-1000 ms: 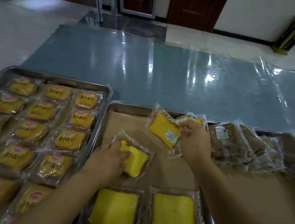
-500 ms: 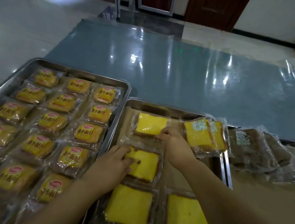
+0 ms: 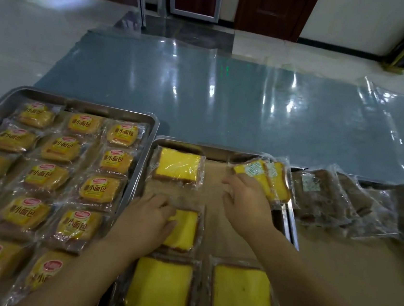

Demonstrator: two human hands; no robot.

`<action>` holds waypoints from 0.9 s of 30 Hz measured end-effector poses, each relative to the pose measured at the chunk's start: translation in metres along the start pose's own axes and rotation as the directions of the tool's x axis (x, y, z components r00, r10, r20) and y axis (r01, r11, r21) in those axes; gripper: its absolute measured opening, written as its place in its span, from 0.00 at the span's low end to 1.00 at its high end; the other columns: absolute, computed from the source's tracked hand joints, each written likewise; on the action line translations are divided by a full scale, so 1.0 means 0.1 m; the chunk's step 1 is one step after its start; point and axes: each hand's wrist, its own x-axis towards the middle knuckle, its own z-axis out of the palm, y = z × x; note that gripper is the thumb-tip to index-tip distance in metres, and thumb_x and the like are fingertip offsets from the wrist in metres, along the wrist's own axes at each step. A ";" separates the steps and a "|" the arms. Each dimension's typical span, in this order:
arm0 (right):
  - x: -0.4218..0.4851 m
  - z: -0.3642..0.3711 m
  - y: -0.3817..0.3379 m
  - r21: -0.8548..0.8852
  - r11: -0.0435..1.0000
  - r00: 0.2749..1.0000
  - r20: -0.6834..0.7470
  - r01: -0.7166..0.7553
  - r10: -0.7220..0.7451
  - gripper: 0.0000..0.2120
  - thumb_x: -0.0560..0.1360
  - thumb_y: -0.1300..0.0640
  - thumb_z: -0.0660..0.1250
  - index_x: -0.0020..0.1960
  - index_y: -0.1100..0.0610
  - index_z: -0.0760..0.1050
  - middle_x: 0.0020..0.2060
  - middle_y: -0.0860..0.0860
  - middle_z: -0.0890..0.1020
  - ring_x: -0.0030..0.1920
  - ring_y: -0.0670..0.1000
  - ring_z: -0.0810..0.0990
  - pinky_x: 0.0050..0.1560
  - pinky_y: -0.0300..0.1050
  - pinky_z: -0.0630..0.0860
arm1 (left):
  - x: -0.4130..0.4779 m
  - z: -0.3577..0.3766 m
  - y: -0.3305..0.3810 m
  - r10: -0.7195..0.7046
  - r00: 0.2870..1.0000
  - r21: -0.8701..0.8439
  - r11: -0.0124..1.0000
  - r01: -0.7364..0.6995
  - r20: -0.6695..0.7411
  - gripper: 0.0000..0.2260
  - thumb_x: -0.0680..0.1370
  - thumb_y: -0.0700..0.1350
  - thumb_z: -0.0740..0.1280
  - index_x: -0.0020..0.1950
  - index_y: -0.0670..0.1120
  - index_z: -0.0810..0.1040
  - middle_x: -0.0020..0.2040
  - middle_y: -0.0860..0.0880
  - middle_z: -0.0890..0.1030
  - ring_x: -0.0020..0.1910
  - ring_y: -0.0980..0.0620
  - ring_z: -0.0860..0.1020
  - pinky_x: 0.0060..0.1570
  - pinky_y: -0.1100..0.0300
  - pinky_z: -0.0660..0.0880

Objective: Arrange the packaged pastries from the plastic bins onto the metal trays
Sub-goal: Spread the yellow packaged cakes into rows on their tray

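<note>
Two metal trays sit side by side. The left tray (image 3: 153,124) is packed with several wrapped small breads with red-and-yellow labels. On the paper-lined right tray (image 3: 211,149) lie yellow cake slices in clear wrap: one at the far left corner (image 3: 178,166), two at the near edge (image 3: 159,289) (image 3: 242,298), and one in the middle (image 3: 184,230). My left hand (image 3: 148,218) rests flat on that middle slice. My right hand (image 3: 246,200) grips the wrapper of a yellow slice (image 3: 256,175) at the tray's far right, beside another slice (image 3: 279,184).
A pile of brown packaged pastries (image 3: 341,204) lies to the right of the trays on brown paper. Beyond the trays stretches a shiny plastic-covered blue sheet (image 3: 227,100) on the tiled floor. Doors and a wall stand at the back.
My right hand let go of the slice it set in the far left corner and moved right onto the slices at the tray's right edge. My left hand stays on the middle slice.
</note>
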 end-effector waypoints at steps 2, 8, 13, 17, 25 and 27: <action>-0.08 -0.10 0.17 -0.040 0.993 0.978 -0.180 -0.112 0.103 0.12 0.70 0.63 0.70 0.54 0.61 0.79 0.50 0.59 0.79 0.51 0.62 0.75 0.50 0.53 0.72 | 0.13 0.01 0.11 0.017 1.000 -0.043 0.999 -0.018 -0.002 0.14 0.77 0.55 0.61 0.61 0.52 0.75 0.60 0.53 0.74 0.59 0.53 0.70 0.58 0.58 0.68; -0.17 -0.38 0.62 -0.190 0.780 0.803 -0.108 -0.596 0.586 0.32 0.73 0.45 0.67 0.70 0.57 0.61 0.65 0.60 0.65 0.64 0.61 0.62 0.62 0.55 0.63 | 0.69 0.08 0.54 0.017 1.000 -0.251 0.968 -0.018 -0.007 0.14 0.78 0.53 0.61 0.61 0.50 0.75 0.58 0.52 0.75 0.57 0.52 0.71 0.52 0.61 0.68; -0.14 -0.39 0.76 -0.080 0.804 0.800 0.077 -0.589 0.594 0.29 0.71 0.46 0.69 0.66 0.58 0.64 0.61 0.56 0.72 0.63 0.60 0.67 0.61 0.58 0.69 | 1.18 0.13 0.79 0.024 1.000 -0.359 0.933 -0.030 -0.019 0.16 0.79 0.49 0.61 0.66 0.50 0.70 0.64 0.50 0.73 0.63 0.51 0.70 0.60 0.56 0.67; -0.17 -0.45 0.87 0.161 0.856 0.870 0.129 -0.492 0.476 0.18 0.67 0.57 0.72 0.54 0.52 0.71 0.49 0.50 0.78 0.53 0.54 0.76 0.50 0.54 0.76 | 1.45 0.20 0.79 -0.075 0.996 -0.343 0.936 0.085 0.044 0.25 0.78 0.51 0.63 0.73 0.48 0.61 0.72 0.49 0.65 0.70 0.50 0.63 0.67 0.57 0.55; -0.22 -0.53 0.92 0.459 0.775 0.896 0.128 -0.434 0.425 0.22 0.66 0.64 0.75 0.44 0.37 0.75 0.42 0.39 0.81 0.44 0.38 0.79 0.41 0.36 0.76 | 1.30 0.29 0.73 -0.126 0.983 -0.481 0.859 0.174 0.131 0.22 0.72 0.51 0.71 0.64 0.56 0.69 0.56 0.55 0.78 0.51 0.55 0.76 0.50 0.55 0.75; -0.18 -0.52 0.92 0.473 0.744 0.871 0.121 -0.473 0.476 0.16 0.70 0.62 0.73 0.52 0.44 0.78 0.43 0.41 0.80 0.43 0.40 0.79 0.41 0.37 0.76 | 1.19 0.30 0.71 -0.195 0.972 -0.480 0.845 0.236 0.135 0.24 0.71 0.53 0.72 0.64 0.55 0.68 0.54 0.54 0.78 0.50 0.53 0.77 0.49 0.52 0.77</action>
